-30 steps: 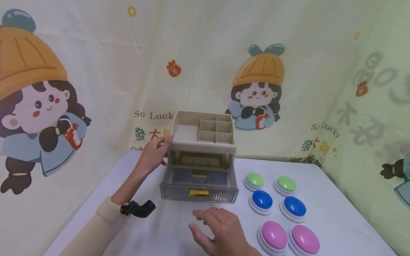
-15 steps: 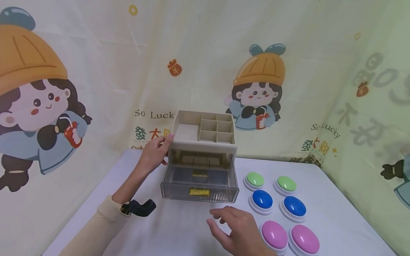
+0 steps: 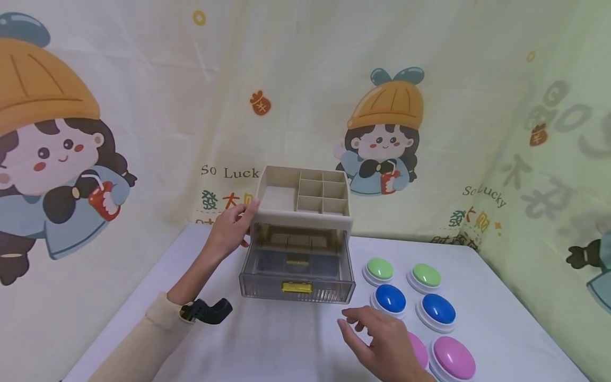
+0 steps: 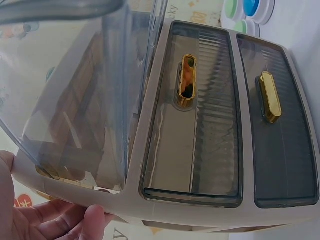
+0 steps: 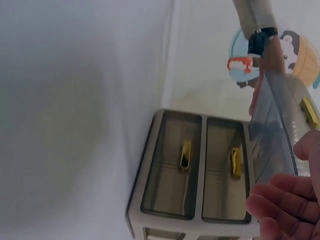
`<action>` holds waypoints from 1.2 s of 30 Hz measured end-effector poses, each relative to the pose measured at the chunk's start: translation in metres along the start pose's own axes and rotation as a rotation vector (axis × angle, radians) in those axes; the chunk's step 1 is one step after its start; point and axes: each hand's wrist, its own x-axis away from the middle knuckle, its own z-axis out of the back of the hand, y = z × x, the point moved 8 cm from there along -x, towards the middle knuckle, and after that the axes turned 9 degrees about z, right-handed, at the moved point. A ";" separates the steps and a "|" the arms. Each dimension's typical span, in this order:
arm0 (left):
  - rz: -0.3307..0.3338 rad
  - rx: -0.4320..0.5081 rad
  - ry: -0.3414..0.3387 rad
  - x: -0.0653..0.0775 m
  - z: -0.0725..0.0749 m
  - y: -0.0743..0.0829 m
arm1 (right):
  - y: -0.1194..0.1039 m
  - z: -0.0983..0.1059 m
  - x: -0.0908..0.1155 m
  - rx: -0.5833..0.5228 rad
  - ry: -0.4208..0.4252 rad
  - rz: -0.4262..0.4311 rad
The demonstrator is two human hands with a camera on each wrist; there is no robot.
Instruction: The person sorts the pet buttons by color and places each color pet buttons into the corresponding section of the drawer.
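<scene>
A beige drawer organizer (image 3: 302, 219) stands on the table, with an open compartment tray on top. Its upper clear smoky drawer (image 3: 329, 291), fitted with a gold handle (image 3: 297, 287), is pulled far out. Two lower drawers (image 4: 192, 145) are closed in the left wrist view. My left hand (image 3: 230, 231) holds the organizer's left side, thumb at the upper front edge. My right hand (image 3: 384, 339) hovers right of the drawer's front, fingers loosely bent with nothing in them. It covers part of one pink button (image 3: 419, 350). No contents show inside the pulled-out drawer.
Dome push buttons stand right of the organizer in pairs: green (image 3: 380, 268) at the back, blue (image 3: 439, 307) midway, pink (image 3: 454, 357) nearest. A printed cloth (image 3: 305, 79) hangs behind and beside the white table (image 3: 267, 339).
My right hand has moved rightward from in front of the drawer to beside the buttons, now partly covering the left pink one. The left hand, organizer and pulled-out drawer stay put.
</scene>
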 end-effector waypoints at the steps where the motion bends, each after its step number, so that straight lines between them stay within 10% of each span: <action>1: 0.002 0.002 0.000 0.000 0.000 0.000 | 0.004 0.000 -0.001 0.005 -0.007 -0.017; 15: 0.004 0.024 0.006 0.001 0.002 0.000 | 0.101 0.001 -0.033 -0.039 -0.213 -0.321; 36: -0.019 0.023 0.011 0.003 0.004 0.005 | 0.141 -0.007 -0.040 0.203 -0.266 -0.246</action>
